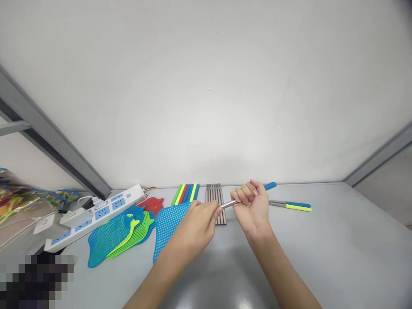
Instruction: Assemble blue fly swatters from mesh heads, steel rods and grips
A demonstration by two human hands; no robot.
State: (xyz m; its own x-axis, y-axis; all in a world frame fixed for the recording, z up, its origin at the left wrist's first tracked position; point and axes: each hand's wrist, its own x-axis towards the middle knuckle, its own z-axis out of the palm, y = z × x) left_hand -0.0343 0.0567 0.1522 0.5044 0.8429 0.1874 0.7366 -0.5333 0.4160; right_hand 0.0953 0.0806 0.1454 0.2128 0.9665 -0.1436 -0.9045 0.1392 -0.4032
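Note:
My left hand is closed around the neck of a blue mesh fly swatter head, whose neck is hidden under the fingers. A thin metal rod runs from there to my right hand, whose fingers are wrapped round the rod's handle. The blue end of this handle sticks out beyond the right hand. Below and behind my hands lies a row of several bare metal rods, partly covered. Right of my right hand, metal rods with a blue handle and a yellow handle rest on the table.
Several coloured handle sleeves lie in a row by the wall. Blue, green and red swatter heads are piled at left. Beside them is a white power strip with plugs and cables. Plastic-wrapped items sit farther left on the grey table.

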